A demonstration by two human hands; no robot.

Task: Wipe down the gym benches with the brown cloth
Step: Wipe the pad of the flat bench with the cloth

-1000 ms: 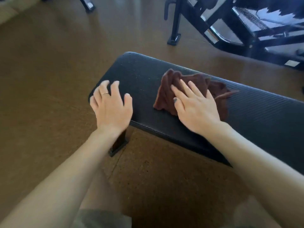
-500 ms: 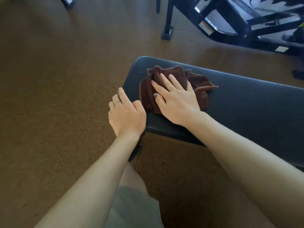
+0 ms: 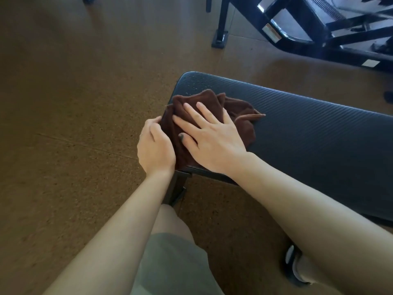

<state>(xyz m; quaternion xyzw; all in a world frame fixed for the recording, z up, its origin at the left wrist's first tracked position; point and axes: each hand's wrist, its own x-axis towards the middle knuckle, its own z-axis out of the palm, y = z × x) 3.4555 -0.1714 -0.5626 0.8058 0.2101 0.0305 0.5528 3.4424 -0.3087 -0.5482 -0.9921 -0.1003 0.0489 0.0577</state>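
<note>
Nearest to me, below the bench pad, I see my grey-green shorts [image 3: 170, 262] and a knee, and at the lower right a dark shoe with a light sole [image 3: 292, 266] on the brown speckled floor [image 3: 63, 124]. Both bare forearms reach up from there toward the end of the flat black gym bench [image 3: 308, 128].

My left hand [image 3: 154, 146] sits at the bench's end edge, fingers curled around the hanging side of the brown cloth [image 3: 212, 103], so it holds the cloth there; a thin ring shows on one finger. My right hand [image 3: 212, 138] lies flat on top of the cloth, fingers straight and spread, pressing it down onto the pad without gripping. The thumbnail looks dark.

The cloth is bunched on the bench's end, draped over the edge beside the left hand, with one corner trailing along the pad away from that end. Under the edge, a black metal leg [image 3: 176, 188] drops to the floor.

Just beyond the cloth, the ribbed pad carries small water droplets [image 3: 195, 83] near its rounded far corner.

Farthest from the bench, a black steel machine frame [image 3: 297, 28] stands on the floor, with one upright foot [image 3: 220, 39] closest to the bench.
</note>
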